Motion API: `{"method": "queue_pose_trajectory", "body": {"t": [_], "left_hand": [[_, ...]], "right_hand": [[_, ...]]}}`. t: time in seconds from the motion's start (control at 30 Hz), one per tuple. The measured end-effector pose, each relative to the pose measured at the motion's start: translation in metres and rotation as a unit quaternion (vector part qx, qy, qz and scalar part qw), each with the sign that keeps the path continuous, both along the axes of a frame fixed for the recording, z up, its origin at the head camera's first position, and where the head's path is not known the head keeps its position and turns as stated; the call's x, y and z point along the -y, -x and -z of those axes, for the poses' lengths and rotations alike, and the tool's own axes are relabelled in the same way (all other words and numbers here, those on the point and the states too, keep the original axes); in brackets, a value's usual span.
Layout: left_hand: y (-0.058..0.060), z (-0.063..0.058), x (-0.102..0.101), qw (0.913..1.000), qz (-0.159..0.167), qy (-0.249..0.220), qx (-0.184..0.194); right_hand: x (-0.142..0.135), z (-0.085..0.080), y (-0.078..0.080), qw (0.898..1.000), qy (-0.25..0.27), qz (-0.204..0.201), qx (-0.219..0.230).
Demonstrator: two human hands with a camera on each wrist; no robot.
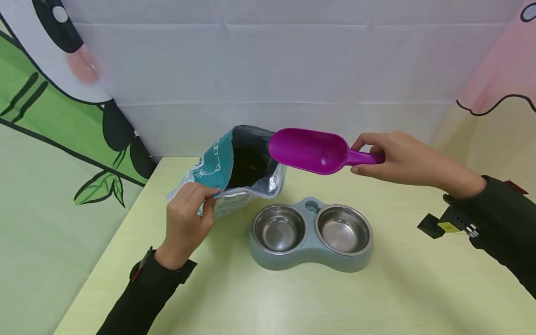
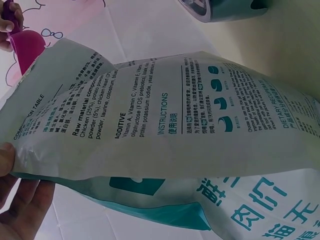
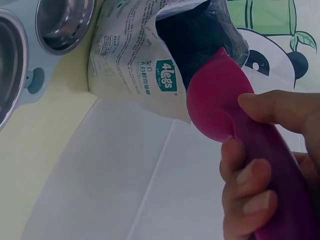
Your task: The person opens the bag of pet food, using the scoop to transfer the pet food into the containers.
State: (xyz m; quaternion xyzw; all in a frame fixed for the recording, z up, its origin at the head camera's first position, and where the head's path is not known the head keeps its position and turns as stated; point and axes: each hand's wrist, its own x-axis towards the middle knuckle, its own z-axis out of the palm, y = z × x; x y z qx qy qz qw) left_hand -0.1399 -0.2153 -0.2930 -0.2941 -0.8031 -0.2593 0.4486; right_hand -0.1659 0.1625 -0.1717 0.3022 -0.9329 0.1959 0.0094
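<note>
In the head view a teal and silver pet food bag (image 1: 217, 160) stands tilted on the table with its mouth wide, dark contents low inside. My left hand (image 1: 188, 214) pinches the near edge of that mouth between thumb and fingers. A magenta scoop (image 1: 311, 151) hangs in the air, its handle gripped by my right hand (image 1: 395, 158). The scoop's bowl looks empty, and its tip is at the right side of the bag's mouth. In the right wrist view the scoop (image 3: 220, 95) overlaps the bag's opening; I cannot tell whether they touch.
A grey-blue double feeder (image 1: 311, 253) stands on the pale table in front of the bag. Its two steel bowls (image 1: 279, 230) hold nothing visible. Behind the table hangs a white cloth (image 1: 293, 70) with cartoon prints. Straps and small devices (image 1: 450, 223) sit on both wrists.
</note>
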Motion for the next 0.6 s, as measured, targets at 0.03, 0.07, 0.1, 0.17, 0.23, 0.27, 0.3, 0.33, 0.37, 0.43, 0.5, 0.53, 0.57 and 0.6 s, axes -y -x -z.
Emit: {"method": "queue_pose_trajectory", "body": {"t": [0.03, 0.07, 0.1, 0.17, 0.23, 0.27, 0.3, 0.33, 0.37, 0.43, 0.5, 0.53, 0.57, 0.6], "left_hand": [[0.000, 0.000, 0.000, 1.0000, 0.000, 0.000, 0.000], [0.000, 0.000, 0.000, 1.0000, 0.000, 0.000, -0.001], [0.000, 0.000, 0.000, 1.0000, 0.000, 0.001, -0.001], [0.001, 0.000, -0.001, 1.0000, -0.001, 0.001, -0.002], [0.002, 0.001, -0.002, 1.0000, -0.002, 0.001, -0.004], [0.002, 0.001, -0.003, 1.0000, -0.002, 0.001, -0.004], [0.003, 0.001, -0.003, 1.0000, -0.003, 0.002, -0.005], [0.003, 0.001, -0.003, 1.0000, -0.003, 0.001, -0.006], [0.004, 0.001, -0.004, 1.0000, -0.004, 0.001, -0.007], [0.005, 0.001, -0.005, 1.0000, -0.006, 0.001, -0.006], [0.006, 0.001, -0.006, 1.0000, -0.008, 0.000, -0.006], [0.006, 0.001, -0.006, 0.9999, -0.009, 0.000, -0.005], [0.006, 0.001, -0.007, 0.9999, -0.010, 0.000, -0.004], [0.006, 0.001, -0.007, 0.9999, -0.011, -0.001, -0.004]], "right_hand": [[0.002, -0.001, 0.001, 1.000, -0.004, -0.003, -0.004], [0.004, -0.002, 0.001, 1.000, -0.008, -0.007, -0.010], [0.006, -0.003, 0.002, 1.000, -0.010, -0.010, -0.012], [0.009, -0.006, 0.005, 1.000, -0.016, -0.017, -0.015], [0.012, -0.008, 0.009, 0.999, -0.021, -0.023, -0.016], [0.014, -0.009, 0.010, 0.999, -0.022, -0.027, -0.015], [0.016, -0.010, 0.012, 0.999, -0.025, -0.031, -0.013], [0.017, -0.011, 0.013, 0.999, -0.027, -0.035, -0.012], [0.019, -0.012, 0.015, 0.999, -0.029, -0.040, -0.011], [0.021, -0.013, 0.018, 0.998, -0.033, -0.050, -0.010], [0.024, -0.015, 0.022, 0.998, -0.039, -0.057, -0.010], [0.025, -0.015, 0.023, 0.997, -0.041, -0.060, -0.010], [0.027, -0.016, 0.025, 0.997, -0.044, -0.063, -0.011], [0.028, -0.017, 0.027, 0.997, -0.048, -0.066, -0.011]]}}
